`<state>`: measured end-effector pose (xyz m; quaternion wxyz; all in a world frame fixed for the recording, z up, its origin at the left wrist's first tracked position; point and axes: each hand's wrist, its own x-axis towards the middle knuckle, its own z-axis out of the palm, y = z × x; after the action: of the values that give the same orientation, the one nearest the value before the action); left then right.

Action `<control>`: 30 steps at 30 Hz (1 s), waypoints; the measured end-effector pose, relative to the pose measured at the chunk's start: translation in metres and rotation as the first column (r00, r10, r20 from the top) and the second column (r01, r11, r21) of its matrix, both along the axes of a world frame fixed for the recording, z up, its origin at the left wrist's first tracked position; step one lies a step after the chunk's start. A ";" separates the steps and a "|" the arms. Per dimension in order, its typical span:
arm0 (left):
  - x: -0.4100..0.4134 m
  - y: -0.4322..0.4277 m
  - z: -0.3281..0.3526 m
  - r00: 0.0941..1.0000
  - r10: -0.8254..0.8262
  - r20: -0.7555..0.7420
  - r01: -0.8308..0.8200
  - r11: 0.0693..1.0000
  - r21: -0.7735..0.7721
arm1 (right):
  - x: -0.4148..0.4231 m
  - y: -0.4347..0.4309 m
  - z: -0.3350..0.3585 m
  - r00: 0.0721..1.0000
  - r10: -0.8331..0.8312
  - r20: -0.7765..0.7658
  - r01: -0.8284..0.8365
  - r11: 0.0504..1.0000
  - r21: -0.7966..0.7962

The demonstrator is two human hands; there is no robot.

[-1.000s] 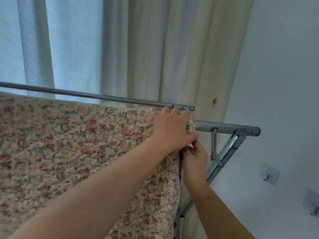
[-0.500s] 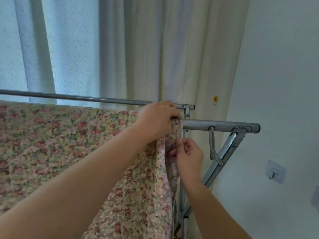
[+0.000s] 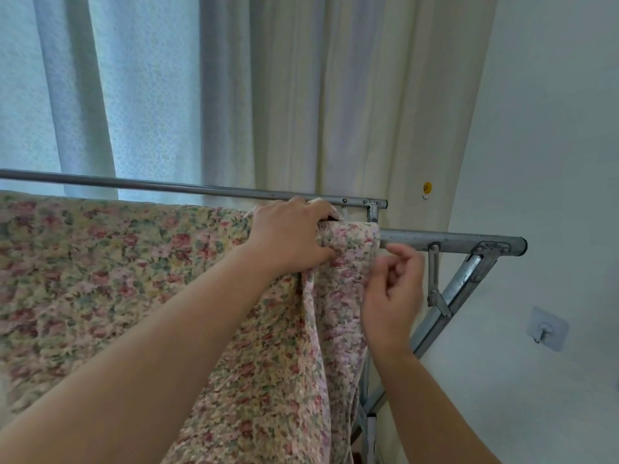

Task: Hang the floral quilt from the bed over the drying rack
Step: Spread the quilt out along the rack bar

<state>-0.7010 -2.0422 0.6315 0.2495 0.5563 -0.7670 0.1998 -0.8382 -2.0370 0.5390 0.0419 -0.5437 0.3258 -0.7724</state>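
While the left hand grips its bunched top edge, the floral quilt lies draped over the near rail of the drying rack.

Spread wide toward the left, the quilt hangs in long folds at its right end, where the left hand's fingers curl over the fabric at the rail. The right hand sits just beside that hanging edge, below the bare end of the rail, with its fingers half curled; whether it pinches the cloth cannot be told. Behind the quilt runs the rack's thinner far rail, bare, and a slanted leg drops from the rail's right end. A cream curtain and a pale sheer curtain hang behind the rack. On the white wall to the right are a clear stick-on hook and, higher up, a small yellow hook.
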 end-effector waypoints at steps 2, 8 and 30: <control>0.001 0.000 0.000 1.000 -0.015 -0.011 0.015 1.000 0.001 | 0.006 0.001 0.019 0.965 -0.158 -0.210 0.120 0.975 -0.186; 0.004 -0.001 0.000 0.998 -0.053 -0.041 0.052 0.998 -0.028 | 0.027 -0.025 0.057 0.786 -0.367 -0.498 0.267 0.927 -0.262; 0.069 0.011 0.013 0.998 -0.061 0.024 0.059 0.995 0.084 | 0.023 -0.046 0.062 0.532 -0.654 -0.537 0.468 0.756 -0.458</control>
<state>-0.6323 -2.0316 0.6447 0.2220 0.5404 -0.7941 0.1674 -0.8156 -2.0831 0.6007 -0.4017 -0.6477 0.3729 -0.5292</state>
